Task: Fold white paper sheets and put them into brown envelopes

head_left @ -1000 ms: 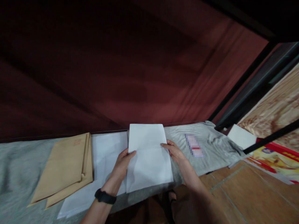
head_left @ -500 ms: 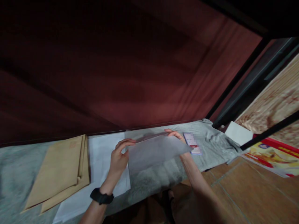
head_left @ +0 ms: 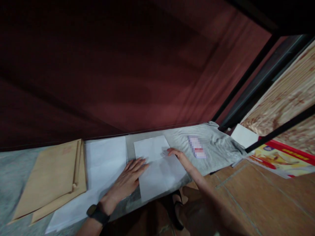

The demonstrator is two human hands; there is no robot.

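A white sheet of paper [head_left: 161, 177] with a crease across its middle lies on the grey cloth in front of me. My left hand [head_left: 131, 172] is open, its fingers stretched out over the sheet's left edge near the crease. At the right end of that crease, my right hand [head_left: 176, 153] has its fingers closed on the edge, where the paper puckers slightly; the thumb is hidden. Left of the sheet lie other white papers [head_left: 105, 160], partly covered by brown paper envelopes [head_left: 54, 173]. The black watch [head_left: 97, 213] sits on my left wrist.
A phone [head_left: 197, 147], its screen blurred out, lies on the grey cloth [head_left: 211, 141] to the right. Dark red fabric [head_left: 137, 82] rises behind. A black metal frame [head_left: 246, 78] and a red and yellow box [head_left: 283, 157] stand right, over the tiled floor [head_left: 241, 193].
The sheet has come down from between my raised hands onto the cloth, and its crease shows. My left hand has flattened at its left edge. My right hand has shifted slightly lower.
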